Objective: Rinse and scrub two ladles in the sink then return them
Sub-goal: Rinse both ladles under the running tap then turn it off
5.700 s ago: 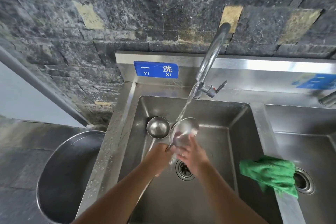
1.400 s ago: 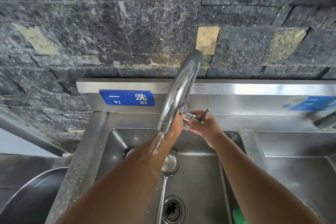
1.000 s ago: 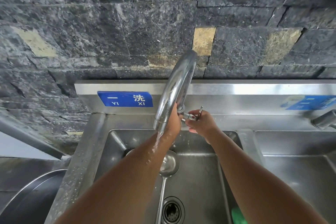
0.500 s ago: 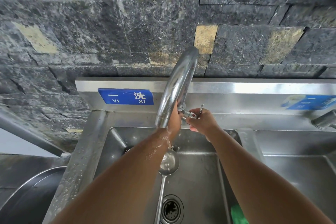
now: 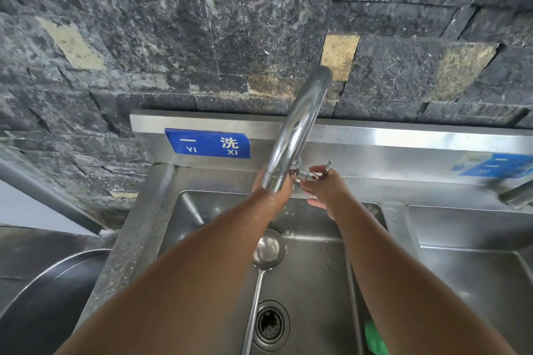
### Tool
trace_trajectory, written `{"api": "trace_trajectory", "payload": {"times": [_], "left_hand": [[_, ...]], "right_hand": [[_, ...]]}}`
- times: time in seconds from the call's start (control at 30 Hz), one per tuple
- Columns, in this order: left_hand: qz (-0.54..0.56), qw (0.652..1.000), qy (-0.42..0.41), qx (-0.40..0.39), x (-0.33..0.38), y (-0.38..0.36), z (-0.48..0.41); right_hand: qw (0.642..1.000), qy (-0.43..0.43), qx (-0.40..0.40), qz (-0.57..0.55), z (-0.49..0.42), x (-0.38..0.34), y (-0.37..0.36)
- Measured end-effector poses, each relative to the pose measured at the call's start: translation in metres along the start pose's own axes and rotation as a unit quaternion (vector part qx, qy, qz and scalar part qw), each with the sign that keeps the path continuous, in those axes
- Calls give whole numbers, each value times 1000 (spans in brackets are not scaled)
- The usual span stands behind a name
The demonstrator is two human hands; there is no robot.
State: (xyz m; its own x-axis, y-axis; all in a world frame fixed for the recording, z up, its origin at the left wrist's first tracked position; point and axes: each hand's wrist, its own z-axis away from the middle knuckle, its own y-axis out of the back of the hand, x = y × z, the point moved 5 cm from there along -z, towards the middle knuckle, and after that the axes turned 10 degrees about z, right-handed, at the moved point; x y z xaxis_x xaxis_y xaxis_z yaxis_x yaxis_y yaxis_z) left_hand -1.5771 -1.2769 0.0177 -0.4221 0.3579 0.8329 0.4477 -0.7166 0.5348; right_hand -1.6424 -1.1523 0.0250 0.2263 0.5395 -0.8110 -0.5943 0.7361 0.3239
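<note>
One steel ladle [image 5: 267, 252] lies in the left sink basin [image 5: 317, 282], bowl toward the back, handle running down past the drain [image 5: 270, 324]. My left arm covers the spot where the second ladle lay, so that ladle is hidden. My left hand [image 5: 275, 192] reaches up behind the curved faucet spout [image 5: 297, 130] and grips the faucet pipe; most of its fingers are hidden. My right hand [image 5: 326, 189] pinches the small faucet lever [image 5: 313, 175] beside the pipe. No stream shows under the spout.
A green cloth [image 5: 374, 340] peeks out at the divider under my right arm. A second basin [image 5: 476, 282] with another tap [image 5: 516, 196] lies to the right. A large steel bowl [image 5: 43, 297] stands left of the sink. A dark stone wall rises behind.
Both hands left the ladle and went up to the faucet. Over the last second my right hand turned the lever and the water thinned until no stream shows.
</note>
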Motion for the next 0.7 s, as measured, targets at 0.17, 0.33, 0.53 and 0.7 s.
{"api": "trace_trajectory", "payload": {"times": [0.17,0.33,0.53,0.7], "left_hand": [[12,999,32,3,-3,22,30],[1,994,110,-18,-72,46,63],[75,953,290,-42,-205,52,125],[88,931,354,-16,-275,55,173]], "right_hand": [[998,-1,61,-35,14,16,-11],[995,-50,88,-18,17,84,-58],[983,-166,-68,-47,52,155,-175],[955,-247,-149,-65,67,208,-254]]}}
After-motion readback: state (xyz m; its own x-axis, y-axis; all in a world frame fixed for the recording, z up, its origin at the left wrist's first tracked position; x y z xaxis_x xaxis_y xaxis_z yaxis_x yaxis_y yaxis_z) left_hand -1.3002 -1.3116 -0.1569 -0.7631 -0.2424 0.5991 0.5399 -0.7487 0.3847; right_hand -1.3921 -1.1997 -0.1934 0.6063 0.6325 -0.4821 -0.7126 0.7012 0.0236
